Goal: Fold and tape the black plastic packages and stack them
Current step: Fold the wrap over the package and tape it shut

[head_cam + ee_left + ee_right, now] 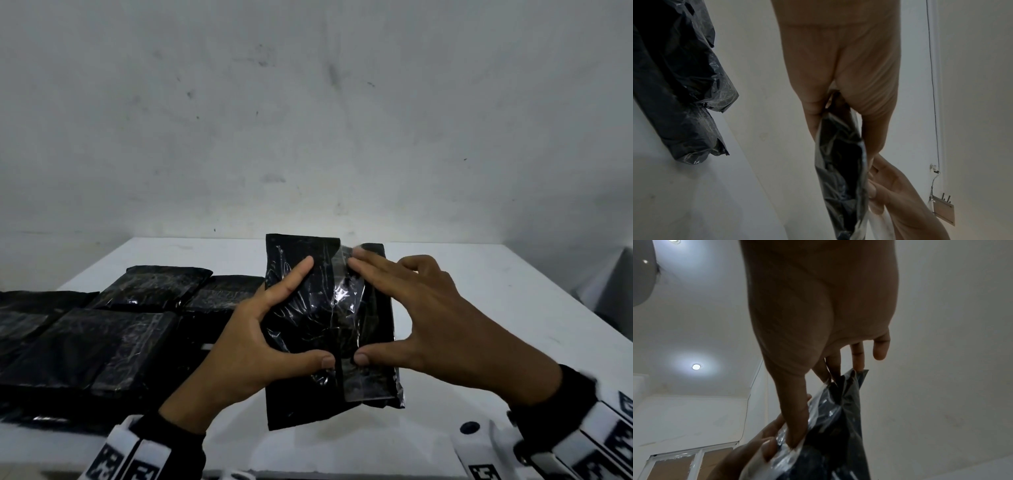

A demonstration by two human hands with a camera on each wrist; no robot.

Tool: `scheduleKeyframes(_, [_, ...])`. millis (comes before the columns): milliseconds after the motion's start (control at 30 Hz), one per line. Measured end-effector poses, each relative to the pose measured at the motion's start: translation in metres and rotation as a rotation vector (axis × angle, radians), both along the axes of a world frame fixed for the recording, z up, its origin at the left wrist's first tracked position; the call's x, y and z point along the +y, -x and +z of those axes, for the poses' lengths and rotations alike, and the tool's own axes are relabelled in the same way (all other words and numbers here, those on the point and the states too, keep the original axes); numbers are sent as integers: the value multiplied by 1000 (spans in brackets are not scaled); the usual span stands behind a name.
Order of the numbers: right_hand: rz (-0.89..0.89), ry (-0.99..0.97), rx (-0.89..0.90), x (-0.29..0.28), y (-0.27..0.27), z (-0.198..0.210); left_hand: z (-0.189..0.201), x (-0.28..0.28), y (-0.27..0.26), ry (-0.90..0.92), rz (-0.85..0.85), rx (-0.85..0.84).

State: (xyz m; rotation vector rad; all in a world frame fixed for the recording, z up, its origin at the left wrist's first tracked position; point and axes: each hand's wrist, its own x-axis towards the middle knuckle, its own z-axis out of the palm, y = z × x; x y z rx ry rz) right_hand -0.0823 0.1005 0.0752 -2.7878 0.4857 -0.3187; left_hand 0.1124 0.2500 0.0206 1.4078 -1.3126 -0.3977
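Note:
I hold a black plastic package [301,394] upright above the white table [479,291]. My left hand [317,311] grips its left edge, thumb and forefinger on the front, the other fingers hidden behind. A strip of clear tape [346,301] runs down the package's middle fold. My right hand [359,310] presses on that tape with straight fingertips near the top and the thumb lower down. The left wrist view shows the package [840,170] edge-on between thumb and fingers. In the right wrist view the thumb lies flat on the glossy package [834,426].
Several taped black packages [102,342] lie side by side and overlapping on the table's left half, seen also as black packages [674,81] in the left wrist view. A plain grey wall [308,120] rises just behind the table. The table's right half shows bare white surface.

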Motion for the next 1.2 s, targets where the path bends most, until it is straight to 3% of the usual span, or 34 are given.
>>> scheduleKeyframes(167, [-6,-23,9,-2,2,3,-4,-1,-2,-21,-16,11])
scheduleKeyframes(367, [8,-152,-191,-6,3,2,-5,0,0,-46,-61,55])
scheduleKeyframes(500, [58,-171,-163,-7,-2,-9,-2,2,-1,-28,-103,118])
scheduleKeyframes(833, [69,-727,-295,-20,-15,-5,7,12,-4,-29,-137,33])
scheduleKeyframes(1000, [24,-1208,-366,-16,-25,-16,19,12,-13,-39,-125,0])
scheduleKeyframes(1133, [-33,-1318,-561,-14,-29,-31,26,5,-33,13,-104,154])
scheduleKeyframes(1200, [-95,-1289,-740,-13,-32,-38,20,1,-34,111,92,221])
